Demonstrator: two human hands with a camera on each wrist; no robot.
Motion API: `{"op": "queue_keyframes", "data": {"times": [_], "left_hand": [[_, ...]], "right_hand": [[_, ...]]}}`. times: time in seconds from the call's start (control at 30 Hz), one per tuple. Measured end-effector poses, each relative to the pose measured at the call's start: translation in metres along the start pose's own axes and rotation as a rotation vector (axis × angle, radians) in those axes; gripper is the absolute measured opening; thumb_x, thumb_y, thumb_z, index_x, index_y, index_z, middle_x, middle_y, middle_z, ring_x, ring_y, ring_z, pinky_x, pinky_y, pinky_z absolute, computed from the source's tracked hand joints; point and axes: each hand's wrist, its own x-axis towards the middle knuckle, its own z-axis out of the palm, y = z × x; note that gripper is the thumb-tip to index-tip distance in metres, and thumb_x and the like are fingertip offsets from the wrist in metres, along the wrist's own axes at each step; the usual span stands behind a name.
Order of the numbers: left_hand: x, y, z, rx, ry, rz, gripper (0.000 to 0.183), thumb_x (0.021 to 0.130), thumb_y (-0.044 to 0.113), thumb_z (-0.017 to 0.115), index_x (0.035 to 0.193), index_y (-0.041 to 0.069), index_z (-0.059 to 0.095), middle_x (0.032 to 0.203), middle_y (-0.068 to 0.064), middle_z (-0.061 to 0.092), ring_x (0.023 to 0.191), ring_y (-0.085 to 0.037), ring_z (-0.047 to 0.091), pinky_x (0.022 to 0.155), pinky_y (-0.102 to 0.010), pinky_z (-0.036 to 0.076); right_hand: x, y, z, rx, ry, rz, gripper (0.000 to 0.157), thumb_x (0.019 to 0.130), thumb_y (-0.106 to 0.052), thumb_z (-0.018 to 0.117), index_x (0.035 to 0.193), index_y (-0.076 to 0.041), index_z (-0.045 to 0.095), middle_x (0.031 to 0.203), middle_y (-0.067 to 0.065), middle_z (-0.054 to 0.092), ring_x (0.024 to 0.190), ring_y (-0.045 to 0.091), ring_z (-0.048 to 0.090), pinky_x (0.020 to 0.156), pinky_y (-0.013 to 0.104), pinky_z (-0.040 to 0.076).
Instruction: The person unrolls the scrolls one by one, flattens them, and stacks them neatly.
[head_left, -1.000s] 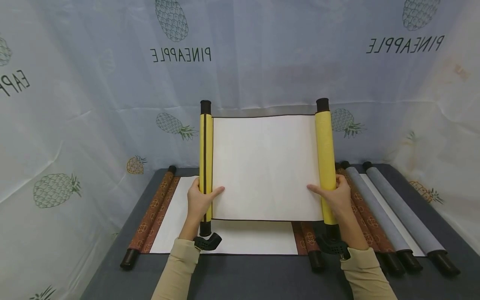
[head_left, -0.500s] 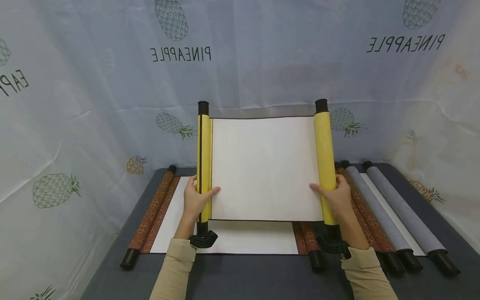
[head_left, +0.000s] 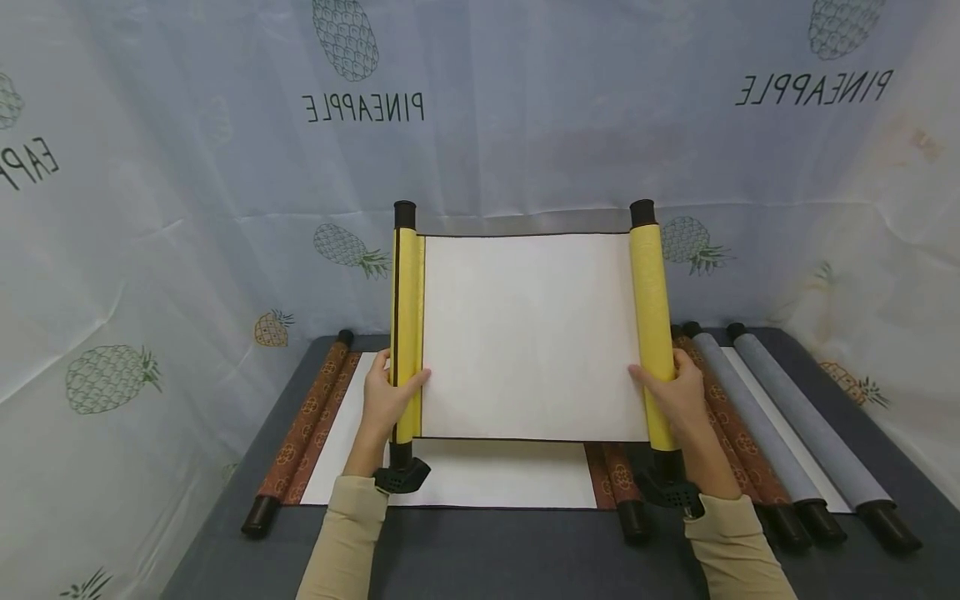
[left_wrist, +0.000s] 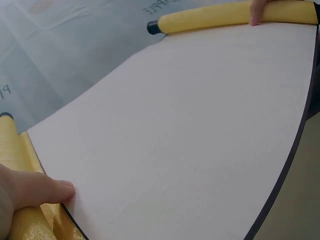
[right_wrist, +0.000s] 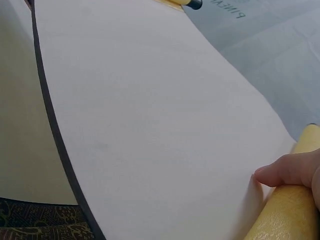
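A yellow scroll with black roller ends and a blank white sheet (head_left: 528, 333) is held up above the table, partly unrolled. My left hand (head_left: 382, 404) grips its left roller (head_left: 406, 317), thumb over the front near the sheet's edge. Around the right roller (head_left: 651, 308) my right hand (head_left: 678, 396) is wrapped, its thumb lying across the front. In the left wrist view the left thumb (left_wrist: 42, 190) crosses the yellow border beside the paper. The right thumb (right_wrist: 287, 170) lies over the roller in the right wrist view. Most other fingers are hidden behind the rollers.
Below, a brown patterned scroll (head_left: 311, 433) lies unrolled on the dark grey table (head_left: 525, 554), its white sheet (head_left: 502, 483) showing. To the right lie another brown patterned scroll (head_left: 731, 425) and a grey scroll (head_left: 813, 421). A pineapple-print curtain (head_left: 525, 108) hangs behind.
My left hand and the left roller have shifted slightly left, and more yellow border shows beside the sheet. The right thumb has drawn back slightly toward its roller.
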Motion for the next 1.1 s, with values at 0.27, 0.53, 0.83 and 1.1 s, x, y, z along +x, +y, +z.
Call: {"op": "queue_keyframes", "data": {"times": [0.27, 0.53, 0.83, 1.1], "left_hand": [[0.002, -0.001, -0.004, -0.015, -0.007, -0.026, 0.054, 0.087, 0.020, 0.071, 0.134, 0.004, 0.048, 0.110, -0.023, 0.064, 0.076, -0.008, 0.061, 0.064, -0.020, 0.050], [0.003, -0.003, -0.006, -0.011, -0.007, -0.045, 0.051, 0.089, 0.018, 0.068, 0.134, 0.004, 0.049, 0.117, -0.021, 0.059, 0.090, -0.019, 0.060, 0.071, -0.022, 0.050], [0.004, -0.005, -0.009, -0.018, -0.027, -0.055, 0.052, 0.089, 0.020, 0.068, 0.135, 0.006, 0.050, 0.117, -0.020, 0.060, 0.092, -0.022, 0.061, 0.073, -0.025, 0.052], [0.003, -0.005, -0.015, -0.008, -0.035, -0.064, 0.057, 0.091, 0.020, 0.066, 0.141, 0.005, 0.044, 0.121, -0.022, 0.059, 0.096, -0.023, 0.062, 0.077, -0.027, 0.054]], "right_hand": [[0.002, 0.002, -0.002, 0.002, 0.007, -0.020, 0.055, 0.090, -0.026, 0.065, 0.133, 0.003, 0.043, 0.103, 0.012, 0.050, 0.076, 0.010, 0.046, 0.065, 0.025, 0.042], [0.003, 0.005, -0.002, 0.008, -0.003, -0.022, 0.055, 0.091, -0.028, 0.065, 0.134, 0.001, 0.045, 0.103, 0.008, 0.050, 0.075, 0.005, 0.046, 0.066, 0.024, 0.042], [0.003, 0.004, -0.004, -0.019, 0.028, -0.043, 0.054, 0.088, -0.027, 0.069, 0.129, 0.002, 0.050, 0.101, 0.010, 0.052, 0.074, 0.008, 0.047, 0.063, 0.023, 0.042], [0.002, 0.001, -0.008, -0.060, -0.024, -0.012, 0.060, 0.091, -0.026, 0.065, 0.136, 0.007, 0.044, 0.116, 0.023, 0.052, 0.082, 0.016, 0.050, 0.066, 0.023, 0.042]]}}
